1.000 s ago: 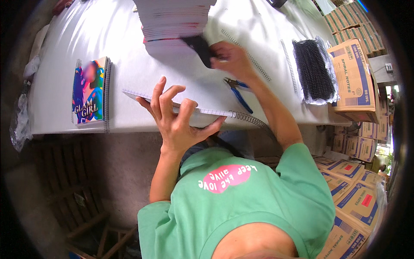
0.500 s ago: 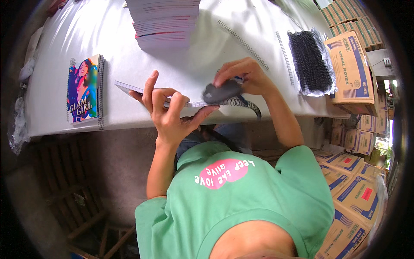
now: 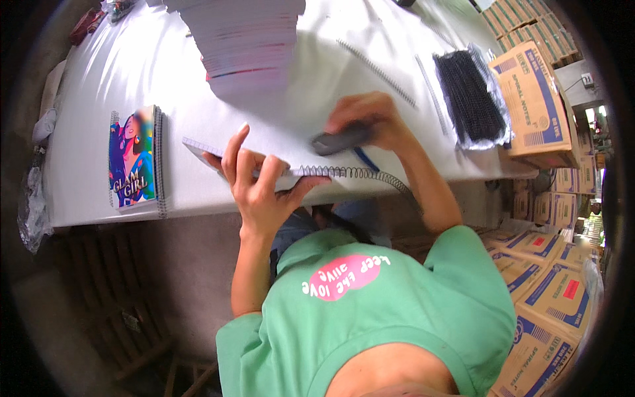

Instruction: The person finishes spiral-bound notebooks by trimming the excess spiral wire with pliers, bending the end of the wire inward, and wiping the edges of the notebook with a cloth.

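Note:
My left hand (image 3: pixel 258 182) grips a notebook (image 3: pixel 198 151) at the table's front edge, its thumb along the lower side and some fingers raised. A dark spiral coil (image 3: pixel 357 173) runs along the notebook's right end and trails past it, curving down toward my right forearm. Just above the coil, my right hand (image 3: pixel 367 119) is closed on a dark grey object (image 3: pixel 340 139), smeared by motion, so its kind is unclear. A thin blue piece (image 3: pixel 365 159) shows below that hand. How far the coil passes through the notebook's holes cannot be seen.
A tall stack of notebooks or paper (image 3: pixel 248 46) stands at the back. Left lies a spiral notebook with a colourful cover (image 3: pixel 135 159). Loose coils (image 3: pixel 377 71), a plastic-wrapped bundle of black coils (image 3: pixel 469 99) and a cardboard box (image 3: pixel 532 102) are on the right. More cartons (image 3: pixel 549 291) stand below.
More of the coil shows, trailing farther right and down. My right hand has shifted slightly left with the dark object. The whole view has moved a little; my left hand keeps its grip.

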A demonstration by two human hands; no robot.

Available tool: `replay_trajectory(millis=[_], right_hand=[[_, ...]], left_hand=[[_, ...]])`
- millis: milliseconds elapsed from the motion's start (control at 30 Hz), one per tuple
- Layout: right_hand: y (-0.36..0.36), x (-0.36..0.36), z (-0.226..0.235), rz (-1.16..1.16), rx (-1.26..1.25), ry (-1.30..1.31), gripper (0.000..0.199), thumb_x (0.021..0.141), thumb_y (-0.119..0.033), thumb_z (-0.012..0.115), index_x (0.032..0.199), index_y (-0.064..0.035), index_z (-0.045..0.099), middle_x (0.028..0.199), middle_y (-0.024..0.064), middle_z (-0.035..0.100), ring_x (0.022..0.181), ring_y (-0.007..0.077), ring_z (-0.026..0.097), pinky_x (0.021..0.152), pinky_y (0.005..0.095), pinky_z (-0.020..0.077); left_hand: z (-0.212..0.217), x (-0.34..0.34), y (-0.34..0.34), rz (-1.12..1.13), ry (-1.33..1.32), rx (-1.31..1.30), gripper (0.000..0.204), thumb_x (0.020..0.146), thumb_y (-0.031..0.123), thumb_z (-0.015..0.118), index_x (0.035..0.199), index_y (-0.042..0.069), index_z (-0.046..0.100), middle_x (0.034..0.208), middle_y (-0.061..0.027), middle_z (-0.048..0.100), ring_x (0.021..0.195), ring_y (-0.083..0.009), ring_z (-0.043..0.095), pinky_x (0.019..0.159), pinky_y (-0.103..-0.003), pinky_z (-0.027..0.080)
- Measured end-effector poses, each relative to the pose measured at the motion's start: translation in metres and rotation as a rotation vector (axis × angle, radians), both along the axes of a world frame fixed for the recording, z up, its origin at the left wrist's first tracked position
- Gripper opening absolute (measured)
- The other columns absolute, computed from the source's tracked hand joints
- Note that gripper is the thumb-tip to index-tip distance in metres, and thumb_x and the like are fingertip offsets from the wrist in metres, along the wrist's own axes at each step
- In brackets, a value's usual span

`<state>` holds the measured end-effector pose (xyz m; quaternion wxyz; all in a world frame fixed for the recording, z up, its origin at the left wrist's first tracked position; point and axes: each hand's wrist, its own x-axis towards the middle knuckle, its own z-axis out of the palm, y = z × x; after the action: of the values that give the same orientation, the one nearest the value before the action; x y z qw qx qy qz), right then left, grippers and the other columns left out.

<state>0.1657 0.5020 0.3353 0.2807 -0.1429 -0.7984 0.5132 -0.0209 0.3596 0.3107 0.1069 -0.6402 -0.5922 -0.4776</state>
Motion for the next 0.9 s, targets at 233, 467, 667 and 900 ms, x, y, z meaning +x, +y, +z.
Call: replay_trajectory(millis=[233,467,667,900], right_hand=[[-0.008,-0.022,0.004,0.037,0.109,0.031,0.028,0.06,0.007,0.067,0.083,-0.0086,0.072,0.083,0.0074,0.066,0.078,0.0166,0.063,0.071,0.0265,0.049],[-0.013,-0.026,0.0,0.027,0.062,0.25,0.017,0.069,-0.007,0.067,0.085,-0.0027,0.069,0.084,0.0123,0.066,0.077,0.0221,0.064,0.071,0.0304,0.0507],[-0.011,-0.029,-0.009,-0.165,-0.143,0.043,0.026,0.066,0.002,0.066,0.092,-0.002,0.071,0.091,0.0112,0.068,0.088,0.0189,0.062,0.078,0.0275,0.048],[-0.004,-0.048,-0.007,-0.091,-0.113,-0.024,0.03,0.066,0.001,0.066,0.095,-0.0014,0.07,0.095,0.0133,0.068,0.087,0.0206,0.064,0.077,0.0289,0.049]], left_hand=[[-0.004,-0.002,0.003,-0.036,-0.077,0.012,0.081,0.051,0.045,0.085,0.114,0.009,0.049,0.078,-0.0056,0.054,0.115,-0.0311,0.047,0.106,-0.051,0.016],[-0.01,-0.002,0.001,-0.028,-0.095,0.069,0.099,0.047,0.051,0.085,0.122,0.006,0.04,0.093,-0.0081,0.057,0.116,-0.0278,0.047,0.108,-0.055,0.008],[0.015,-0.039,-0.004,0.21,0.05,-0.122,0.078,0.037,0.065,0.077,0.088,0.009,0.058,0.082,-0.0053,0.046,0.101,-0.0266,0.044,0.095,-0.048,0.023],[0.009,-0.048,0.001,0.144,0.019,0.036,0.063,0.037,0.057,0.079,0.069,0.007,0.056,0.095,-0.0105,0.039,0.099,-0.0321,0.036,0.084,-0.044,0.031]])
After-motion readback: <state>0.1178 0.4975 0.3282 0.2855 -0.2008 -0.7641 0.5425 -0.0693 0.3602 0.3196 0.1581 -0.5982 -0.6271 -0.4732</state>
